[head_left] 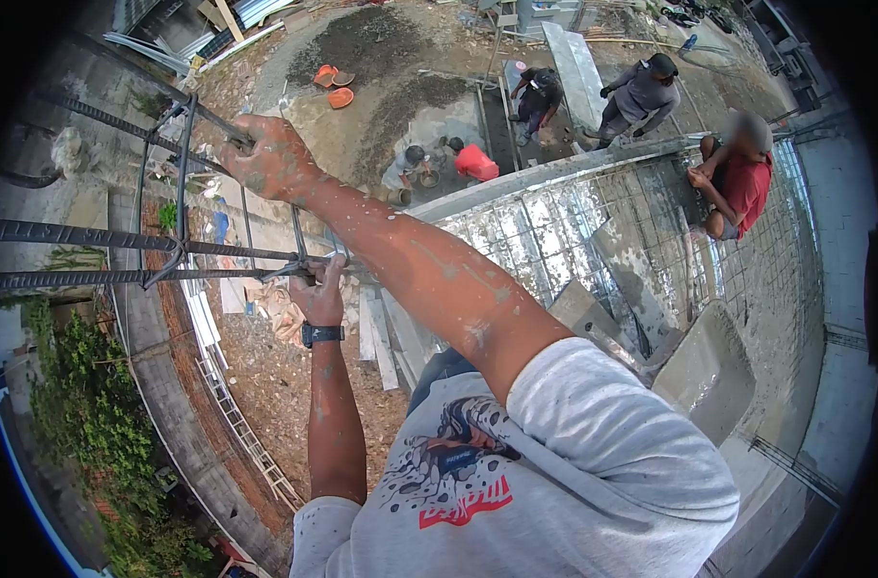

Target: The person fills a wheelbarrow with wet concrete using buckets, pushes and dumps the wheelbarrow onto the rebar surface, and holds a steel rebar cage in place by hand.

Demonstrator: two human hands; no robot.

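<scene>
A rebar cage [183,249], made of long ribbed bars tied with bent square stirrups, enters from the left edge at chest height. My right hand [270,164], smeared with grey cement, is closed around the upper bars near their ends. Lower down, my left hand [320,292] has its fingers wrapped at the end of the lower bars, with its thumb pointing up. A dark watch [322,333] sits on that wrist. My right arm crosses in front of my body, and part of the cage's near end is hidden behind it.
Far below lies the ground with several workers, including a person in a red shirt [475,163], and orange tubs [340,98]. At right, another person [750,183] sits on the mesh-covered slab [651,197]. A cement-coated trough [713,371] lies beside me. A ladder [236,414] stands below left.
</scene>
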